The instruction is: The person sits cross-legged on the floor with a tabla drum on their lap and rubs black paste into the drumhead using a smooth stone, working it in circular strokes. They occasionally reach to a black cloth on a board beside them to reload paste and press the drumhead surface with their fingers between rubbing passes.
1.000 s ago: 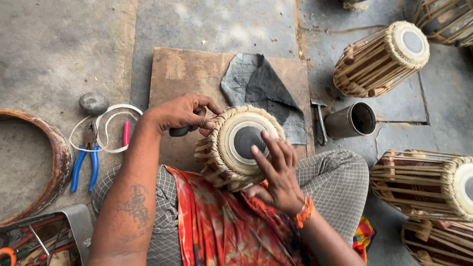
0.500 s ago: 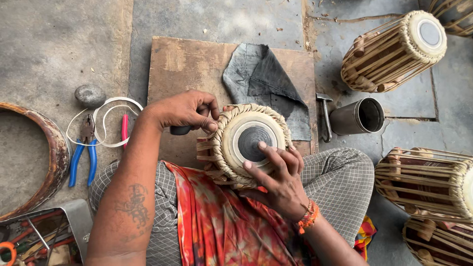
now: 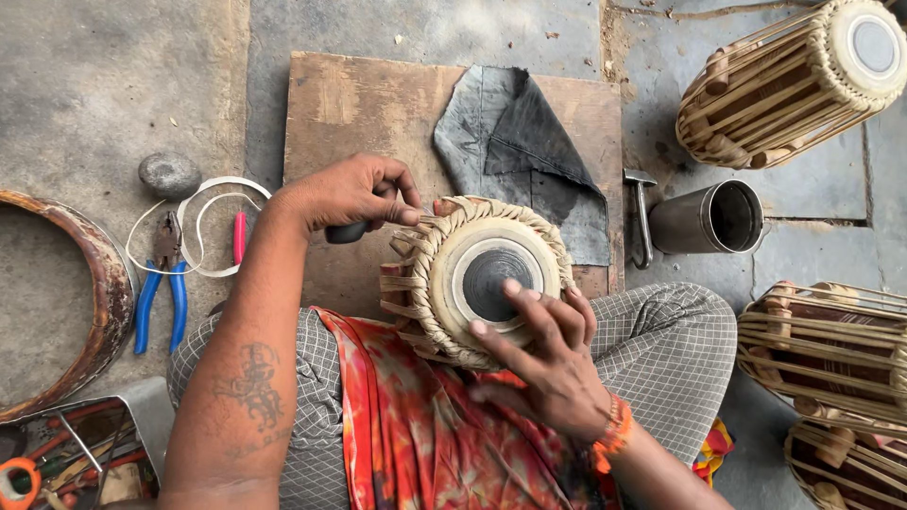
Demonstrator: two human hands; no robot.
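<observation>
A small tabla drum (image 3: 477, 276) with a cream skin, a black centre patch and a braided rim rests on my lap, tilted toward me. My left hand (image 3: 354, 196) sits at the drum's upper left edge, fingers curled around a dark handle-like object (image 3: 346, 231) whose working end is hidden. My right hand (image 3: 548, 354) lies on the lower right of the drum, its fingertips spread across the skin and touching the black patch.
A wooden board (image 3: 373, 113) with a dark folded cloth (image 3: 524, 151) lies ahead. A small hammer (image 3: 642, 215) and metal cup (image 3: 713, 217) are at right, more drums (image 3: 803, 80) beyond. Blue pliers (image 3: 159, 283), a stone (image 3: 170, 174), a white cord and a rusty ring (image 3: 94, 293) lie at left.
My right hand's fingers have slid up across the drum skin onto the black patch. My left hand has stayed at the drum's upper left rim with the dark object.
</observation>
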